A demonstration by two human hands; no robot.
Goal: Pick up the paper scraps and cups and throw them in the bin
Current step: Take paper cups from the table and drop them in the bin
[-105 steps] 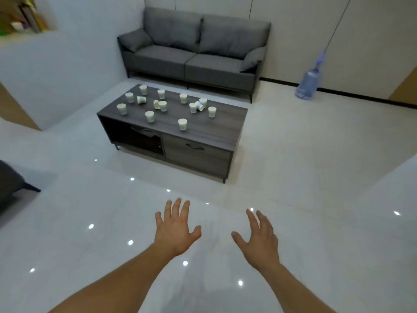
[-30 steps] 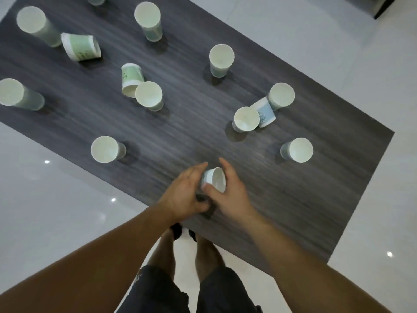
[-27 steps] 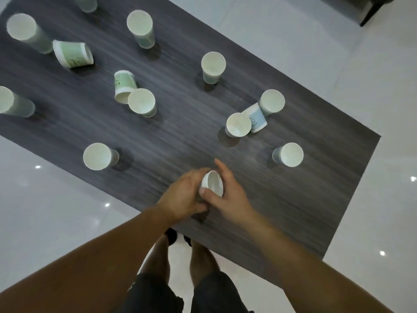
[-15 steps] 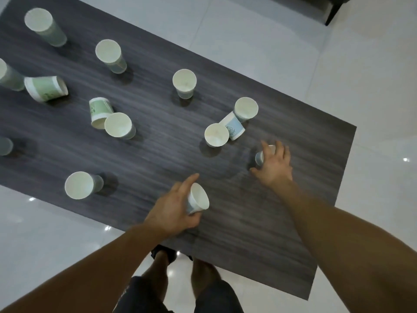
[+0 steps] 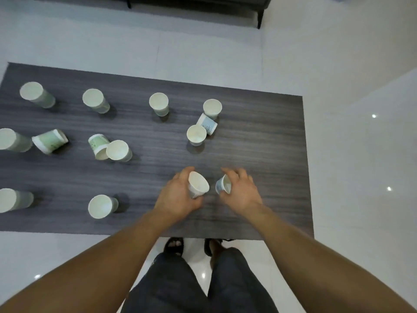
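My left hand point(image 5: 178, 197) is shut on a white paper cup point(image 5: 198, 185), tilted with its mouth facing up and right. My right hand point(image 5: 242, 190) is shut on a second paper cup point(image 5: 223, 185) with a blue print, tilted toward the first. Both hands hover over the near right part of the dark wooden coffee table point(image 5: 259, 154), the two cups a small gap apart. Several more paper cups stand or lie on the table, among them an upright one point(image 5: 196, 134) beside a fallen blue-printed one point(image 5: 207, 124). No bin or paper scraps are in view.
A fallen green-printed cup point(image 5: 50, 141) and another point(image 5: 98, 145) lie at the left. An upright cup point(image 5: 100, 206) stands near the front edge. The sofa's base and leg point(image 5: 259, 18) are at the top. My feet point(image 5: 173, 245) stand on glossy white tiles below the table's near edge.
My right hand has lifted the cup from the table's right side and brought it in next to the cup in my left hand. The view has swung round to face the table squarely.
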